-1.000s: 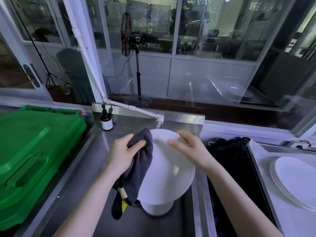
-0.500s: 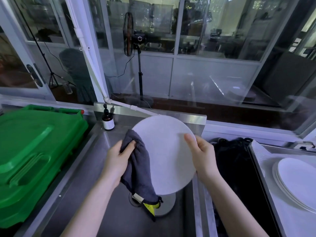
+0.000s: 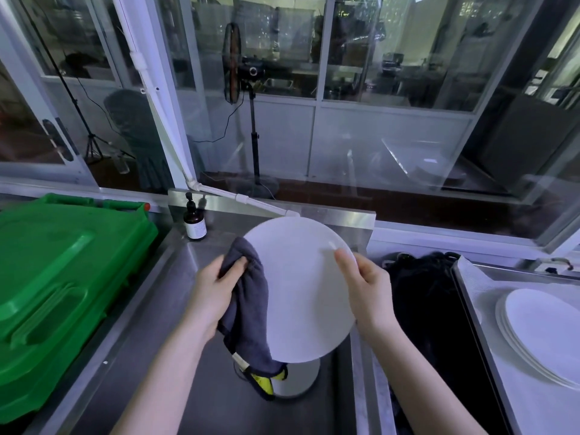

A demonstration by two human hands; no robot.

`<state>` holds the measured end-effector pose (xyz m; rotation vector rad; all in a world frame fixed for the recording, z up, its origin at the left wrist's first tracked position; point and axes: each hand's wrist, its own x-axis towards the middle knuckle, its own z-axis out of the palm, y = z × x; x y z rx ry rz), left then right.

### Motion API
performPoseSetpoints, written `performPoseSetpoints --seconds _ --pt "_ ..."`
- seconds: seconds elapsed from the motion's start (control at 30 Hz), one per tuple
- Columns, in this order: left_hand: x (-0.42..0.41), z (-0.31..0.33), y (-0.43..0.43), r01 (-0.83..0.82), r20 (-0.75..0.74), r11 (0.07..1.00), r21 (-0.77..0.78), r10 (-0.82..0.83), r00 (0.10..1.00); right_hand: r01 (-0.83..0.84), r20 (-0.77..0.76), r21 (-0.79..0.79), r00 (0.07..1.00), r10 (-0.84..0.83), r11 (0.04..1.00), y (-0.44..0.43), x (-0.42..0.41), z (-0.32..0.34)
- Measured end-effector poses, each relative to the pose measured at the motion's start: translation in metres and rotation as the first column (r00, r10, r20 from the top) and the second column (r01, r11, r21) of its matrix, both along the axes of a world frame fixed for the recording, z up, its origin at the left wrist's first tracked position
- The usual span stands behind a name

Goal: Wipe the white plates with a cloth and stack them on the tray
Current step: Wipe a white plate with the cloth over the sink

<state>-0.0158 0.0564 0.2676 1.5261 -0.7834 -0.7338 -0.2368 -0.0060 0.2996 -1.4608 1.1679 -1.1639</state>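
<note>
I hold a round white plate (image 3: 301,287) up over the steel sink, tilted with its face toward me. My right hand (image 3: 367,290) grips its right rim, thumb on the face. My left hand (image 3: 213,293) grips a dark grey cloth (image 3: 251,309) against the plate's left edge; the cloth hangs down to a yellow tag. Below the held plate, more white plates (image 3: 298,381) lie in the sink, mostly hidden. A stack of white plates (image 3: 543,334) lies on the tray (image 3: 489,356) at the far right.
A green plastic bin lid (image 3: 62,287) fills the left side. A brown pump bottle (image 3: 194,222) stands at the sink's back edge by a white pipe (image 3: 251,202). A black bag (image 3: 423,293) sits between the sink and the tray. Glass panes rise behind.
The plate has been lifted from lying low over the sink and tilted up to face me. My right hand shifted from the top rim to the right rim; the cloth hand stays at the left edge.
</note>
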Motion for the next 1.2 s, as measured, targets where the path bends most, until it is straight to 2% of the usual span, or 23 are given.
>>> performPoseSetpoints --seconds 0.07,0.13,0.2,0.23,0.3,0.37,0.43,0.47,0.5,0.53,0.6,0.67,0.73,0.8,0.87,0.93,1.0,1.03,1.1,1.13,1.17,1.2 --pt "0.005 0.013 -0.001 0.156 0.137 0.988 -0.011 -0.153 0.979 -0.125 -0.123 -0.079 0.986 0.115 0.989 -0.003 -0.003 0.007" --pt "0.005 0.022 -0.005 0.304 0.267 0.952 0.038 -0.303 0.915 -0.27 -0.261 -0.105 0.936 0.236 0.957 -0.005 -0.001 0.013" --pt "0.002 0.026 -0.007 0.38 0.294 0.922 0.072 -0.383 0.875 -0.332 -0.32 -0.091 0.902 0.288 0.939 -0.006 0.0 0.017" --pt "0.001 0.026 -0.006 0.373 0.265 0.926 0.058 -0.375 0.888 -0.325 -0.314 -0.088 0.906 0.283 0.942 -0.007 -0.001 0.019" --pt "-0.003 0.019 -0.004 0.247 0.171 0.969 -0.007 -0.242 0.955 -0.23 -0.225 -0.093 0.953 0.205 0.969 -0.009 -0.002 0.021" --pt "-0.015 0.006 -0.005 -0.004 0.011 0.998 -0.059 0.005 1.0 -0.009 -0.001 -0.029 1.0 0.009 1.0 -0.004 0.004 0.016" --pt "-0.032 -0.005 -0.008 -0.268 -0.176 0.963 0.022 0.268 0.947 0.228 0.225 0.137 0.941 -0.254 0.964 0.007 0.022 0.007" --pt "-0.038 -0.008 -0.009 -0.338 -0.255 0.938 0.078 0.347 0.903 0.303 0.266 0.205 0.898 -0.351 0.93 0.013 0.031 0.002" --pt "-0.04 -0.009 -0.009 -0.348 -0.343 0.933 0.094 0.358 0.868 0.332 0.264 0.239 0.882 -0.39 0.912 0.017 0.036 -0.003" --pt "-0.038 -0.007 -0.009 -0.342 -0.387 0.936 0.083 0.346 0.855 0.308 0.242 0.237 0.9 -0.363 0.921 0.019 0.038 -0.007" --pt "-0.029 0.0 -0.003 -0.357 -0.307 0.933 0.044 0.353 0.884 0.146 0.178 0.164 0.968 -0.175 0.976 0.013 0.028 -0.007" --pt "-0.019 0.009 0.002 -0.323 -0.225 0.945 -0.052 0.304 0.926 -0.078 0.117 0.098 0.991 0.066 0.992 -0.004 0.01 0.004" --pt "-0.011 0.017 0.005 -0.187 -0.047 0.973 -0.136 0.182 0.982 -0.275 -0.024 0.047 0.961 0.276 0.96 -0.025 -0.002 0.024" --pt "-0.005 0.024 0.004 0.007 0.232 0.993 -0.122 0.022 0.972 -0.43 -0.283 0.038 0.861 0.423 0.902 -0.036 -0.002 0.04" --pt "-0.003 0.029 -0.002 0.167 0.369 0.981 -0.096 -0.121 0.922 -0.501 -0.507 0.04 0.736 0.45 0.865 -0.038 0.007 0.044" --pt "-0.003 0.032 -0.006 0.235 0.393 0.968 -0.083 -0.185 0.901 -0.477 -0.563 -0.069 0.744 0.36 0.876 -0.036 0.012 0.042" --pt "-0.003 0.027 -0.008 0.157 0.33 0.984 -0.088 -0.12 0.936 -0.402 -0.478 -0.136 0.827 0.295 0.906 -0.033 0.01 0.035" --pt "-0.004 0.021 -0.007 0.068 0.254 0.993 -0.099 -0.04 0.966 -0.315 -0.376 -0.128 0.893 0.248 0.94 -0.029 0.01 0.032" --pt "-0.012 0.004 -0.007 -0.148 -0.058 0.986 -0.071 0.144 0.988 -0.044 -0.028 0.016 0.999 0.044 0.999 -0.018 0.018 0.02" --pt "-0.019 -0.002 -0.009 -0.215 -0.239 0.976 -0.008 0.207 0.949 0.086 0.149 0.142 0.983 -0.107 0.986 -0.01 0.024 0.011" --pt "-0.024 -0.007 -0.01 -0.248 -0.352 0.967 0.063 0.254 0.901 0.168 0.253 0.271 0.938 -0.239 0.948 0.0 0.032 0.002" --pt "-0.027 -0.011 -0.012 -0.265 -0.384 0.96 0.096 0.281 0.88 0.197 0.283 0.36 0.908 -0.308 0.912 0.007 0.037 -0.006"
